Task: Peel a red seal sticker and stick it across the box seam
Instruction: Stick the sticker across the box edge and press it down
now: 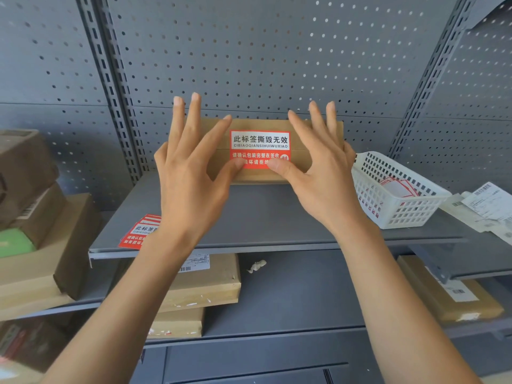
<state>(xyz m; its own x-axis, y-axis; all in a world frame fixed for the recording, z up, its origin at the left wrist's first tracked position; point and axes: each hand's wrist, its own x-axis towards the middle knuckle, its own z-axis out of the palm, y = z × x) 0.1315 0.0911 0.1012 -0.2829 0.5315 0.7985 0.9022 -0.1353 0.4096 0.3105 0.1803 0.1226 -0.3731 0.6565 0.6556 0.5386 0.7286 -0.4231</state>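
two thumbs on the seal, sticker is across the seam

both thumbs press on the lower red part of the red seal sticker (pixel 260 149), which sits flat on the cardboard box (pixel 321 139) and straddles the horizontal seam (pixel 300 148), white band above it, red band below. the box stands at the back of the grey shelf (pixel 263 214), against the pegboard (pixel 249 51).

left hand (pixel 191 167) has a wide grip: fingers fanned out over the left side of the box, nothing held, just the thumb pushing down. right hand (pixel 318 162) is the same deal, fingers spread over the right side, thumb on the sticker's lower edge.

a stack of spare stickers (pixel 137 231) lies on the shelf's front left, partly behind the left wrist. a white basket (pixel 399 212) with more red-edged bits inside sits just right of the box.
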